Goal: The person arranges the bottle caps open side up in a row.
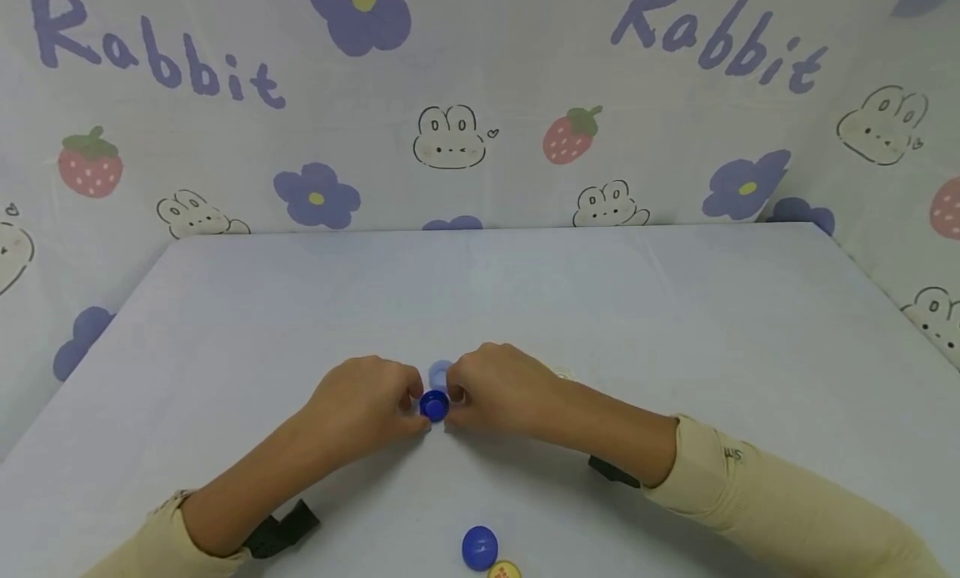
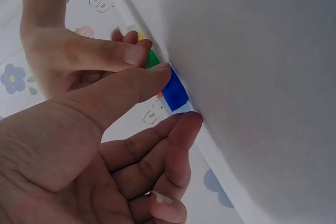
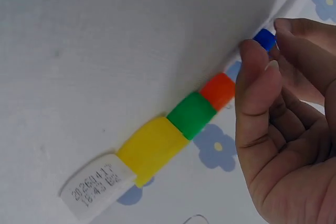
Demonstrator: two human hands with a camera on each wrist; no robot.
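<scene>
A small blue cap [image 1: 434,406] stands on the white table between the two hands, its dark rim round a lighter raised centre. My left hand [image 1: 367,399] pinches it from the left, thumb and a finger on either side of its wall in the left wrist view. From the right, my right hand [image 1: 498,390] has thumb and index finger about the same blue cap [image 3: 265,39]. A pale blue round piece [image 1: 439,373] sits just behind, partly covered by the right fingers. Orange [image 3: 218,91], green [image 3: 191,115] and yellow [image 3: 152,149] pieces line up beside the right hand.
At the end of the coloured line lies a white piece [image 3: 98,186] with printed digits. A blue round cap [image 1: 480,549] and a yellow cap [image 1: 505,570] with red print lie near the front edge. A patterned cloth [image 1: 510,69] hangs behind the table [image 1: 480,294].
</scene>
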